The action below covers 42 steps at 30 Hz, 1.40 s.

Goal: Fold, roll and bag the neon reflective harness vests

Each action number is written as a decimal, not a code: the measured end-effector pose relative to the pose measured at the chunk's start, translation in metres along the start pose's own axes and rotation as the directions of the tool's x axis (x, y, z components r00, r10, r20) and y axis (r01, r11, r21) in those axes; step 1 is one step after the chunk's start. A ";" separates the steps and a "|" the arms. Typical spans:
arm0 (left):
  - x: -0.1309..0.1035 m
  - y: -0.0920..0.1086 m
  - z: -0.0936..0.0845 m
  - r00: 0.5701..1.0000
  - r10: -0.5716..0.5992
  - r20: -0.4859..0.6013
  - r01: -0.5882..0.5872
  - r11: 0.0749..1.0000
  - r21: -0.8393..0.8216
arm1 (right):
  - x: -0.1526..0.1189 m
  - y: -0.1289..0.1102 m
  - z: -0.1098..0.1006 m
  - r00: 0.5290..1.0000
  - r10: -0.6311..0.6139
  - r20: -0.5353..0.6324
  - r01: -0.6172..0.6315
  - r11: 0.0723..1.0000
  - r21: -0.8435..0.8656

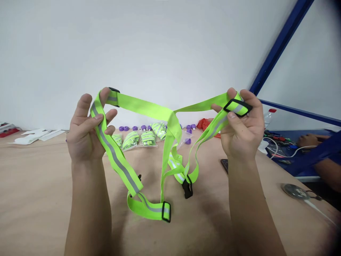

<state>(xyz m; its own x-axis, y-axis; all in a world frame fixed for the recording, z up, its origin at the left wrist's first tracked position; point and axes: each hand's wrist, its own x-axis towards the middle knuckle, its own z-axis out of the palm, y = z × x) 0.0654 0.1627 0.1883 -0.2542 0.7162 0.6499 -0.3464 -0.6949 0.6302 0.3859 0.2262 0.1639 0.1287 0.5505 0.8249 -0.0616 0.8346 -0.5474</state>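
Observation:
A neon yellow-green reflective harness (145,106) with grey stripes hangs spread out between my two hands above the table. My left hand (86,131) pinches one shoulder strap between thumb and fingers, close to a black slider (114,96). On the other side my right hand (242,129) grips the second strap at another black slider (238,107), thumb pressed on it. The straps cross in the middle and droop. A black buckle (188,187) dangles at lower right, and a black slider (166,212) hangs at the lowest loop.
Bagged reflective straps (147,138) lie along the back of the brown table (39,199), among purple caps (124,128). White strips (39,136) lie at left. Rightward are a phone (224,165), a round device with a cable (294,191), a bottle (269,117) and another person's arm (329,170).

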 end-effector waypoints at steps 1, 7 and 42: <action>0.000 -0.001 0.000 0.999 0.031 -0.020 -0.030 0.999 0.028 | 0.000 -0.001 0.000 1.000 -0.025 -0.016 0.025 0.999 0.022; -0.003 -0.003 0.006 0.972 0.224 -0.071 -0.202 0.951 0.234 | 0.003 -0.012 0.003 0.975 -0.155 -0.160 0.166 0.984 0.060; -0.007 0.000 0.010 0.999 -0.050 0.008 0.045 0.953 0.300 | -0.004 -0.014 0.013 0.996 -0.063 -0.067 0.070 0.992 0.105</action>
<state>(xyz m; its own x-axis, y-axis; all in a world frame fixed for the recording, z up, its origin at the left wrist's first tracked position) 0.0758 0.1570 0.1884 -0.2292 0.7494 0.6212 -0.0708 -0.6493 0.7572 0.3735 0.2127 0.1700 0.1982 0.4944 0.8463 -0.1564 0.8684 -0.4706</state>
